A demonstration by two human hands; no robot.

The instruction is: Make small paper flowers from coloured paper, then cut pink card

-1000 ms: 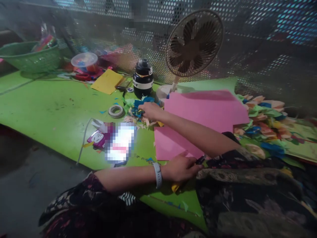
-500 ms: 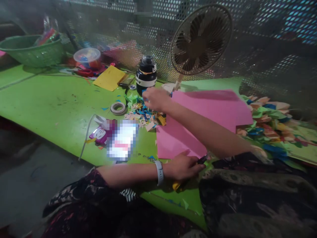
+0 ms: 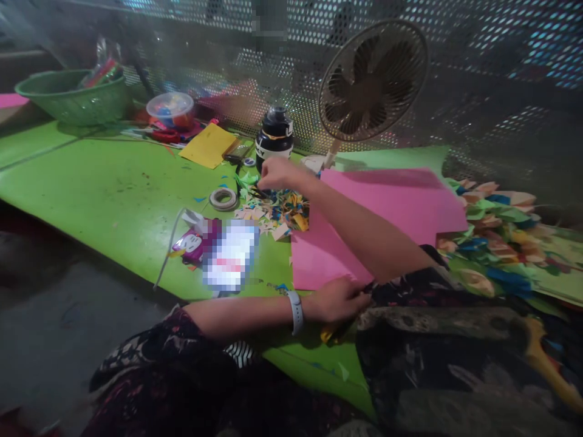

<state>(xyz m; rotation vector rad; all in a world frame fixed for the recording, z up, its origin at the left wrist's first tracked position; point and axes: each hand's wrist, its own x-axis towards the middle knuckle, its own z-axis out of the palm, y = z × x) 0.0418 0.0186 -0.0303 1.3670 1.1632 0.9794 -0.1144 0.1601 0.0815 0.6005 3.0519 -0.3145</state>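
Note:
My right hand (image 3: 281, 174) is closed, its fingers curled over a heap of small paper scraps (image 3: 273, 212) in peach, yellow, blue and green. What those fingers hold, if anything, is hidden. Behind the hand stands a black bottle (image 3: 274, 136) with a white band. My left hand (image 3: 337, 300), with a pale watch on its wrist, lies at the near edge of the pink paper sheets (image 3: 378, 200). It is wrapped round a black-and-yellow tool (image 3: 328, 335), mostly covered by the palm, so its kind cannot be made out.
A fan (image 3: 373, 82) stands behind the pink sheets. Paper petals (image 3: 496, 218) are piled at the right. Left of the scraps lie a tape roll (image 3: 223, 199), a lit phone (image 3: 231, 255) and a purple packet (image 3: 189, 243). A green basin (image 3: 73, 100) sits far left.
My right hand has lifted from the blue paper pieces it was touching in the heap, exposing more scraps. My left hand stays about where it was, and the view has shifted slightly.

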